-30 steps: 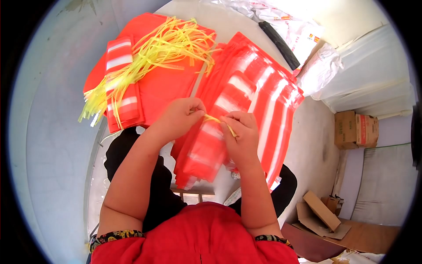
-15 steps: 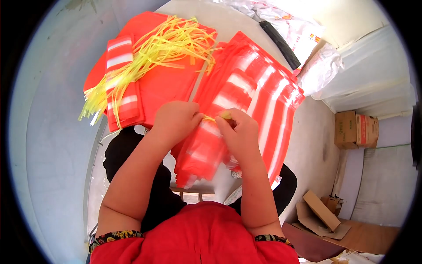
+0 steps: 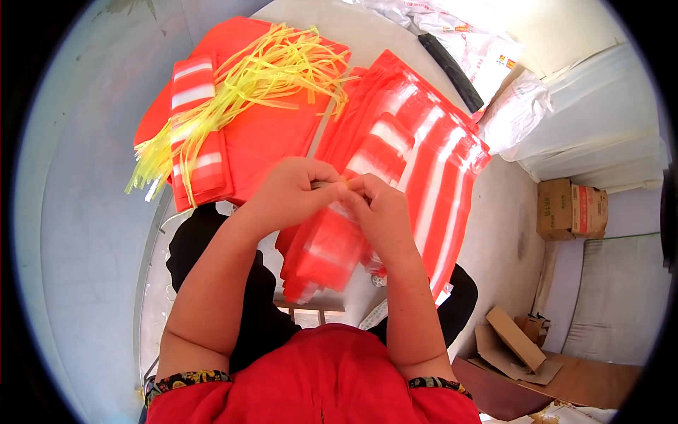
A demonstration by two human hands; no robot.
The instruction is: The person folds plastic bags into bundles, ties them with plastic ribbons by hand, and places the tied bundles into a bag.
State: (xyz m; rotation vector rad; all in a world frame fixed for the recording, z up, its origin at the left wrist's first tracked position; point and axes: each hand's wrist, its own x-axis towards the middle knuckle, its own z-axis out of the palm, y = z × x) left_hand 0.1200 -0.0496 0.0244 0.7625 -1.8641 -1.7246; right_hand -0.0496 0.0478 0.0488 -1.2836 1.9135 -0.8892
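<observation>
The left hand [image 3: 293, 185] pinches thumb against forefinger, and the right hand [image 3: 382, 205] meets it fingertip to fingertip; both seem to grip a narrow yellow strip [image 3: 344, 181], though only a sliver shows and any knot or twist is hidden. To the left, a loose spray of yellow strips [image 3: 275, 78] lies across a folded striped packet [image 3: 194, 95] and plain red sheets [image 3: 277, 133]. Under the hands, in the middle, a red-and-white striped bundle [image 3: 326, 247] slants towards the lap, and the strip sits over its midsection. This looks like fastening work: matching the pull of both hands would keep the strip centred, and working close against the surface should leave little slack. The glossy layers may slip or pucker if drawn too hard, so firm, gradual tension seems better than a jerk. Right of the bundle, wider striped sheets [image 3: 441, 184] spread out, best left undisturbed by the right wrist.
</observation>
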